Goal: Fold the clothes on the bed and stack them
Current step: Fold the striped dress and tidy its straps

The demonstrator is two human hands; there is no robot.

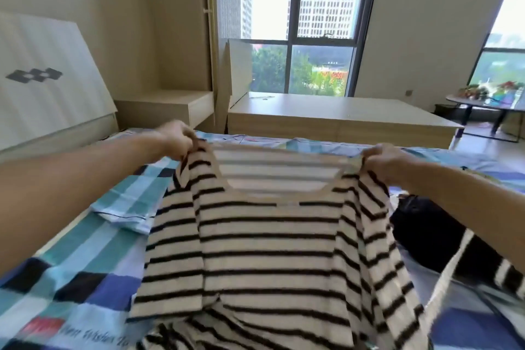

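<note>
Head view: left hand [177, 138] and right hand [383, 160], each grip seemingly clenched on shoulders of striped shirt [270, 250].

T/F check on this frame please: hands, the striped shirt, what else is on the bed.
1. The left hand and right hand each grip the striped shirt near a shoulder. True.
2. The shirt lies folded flat. False: it hangs unfolded from both hands over the bed.
3. A black garment lies on the bed, right of the shirt. True.
4. The shirt is plain red. False: it is cream with dark stripes.
5. A checked pillow lies left of the shirt. True.
6. The right hand is open and empty. False: its fingers pinch the shirt.
</note>
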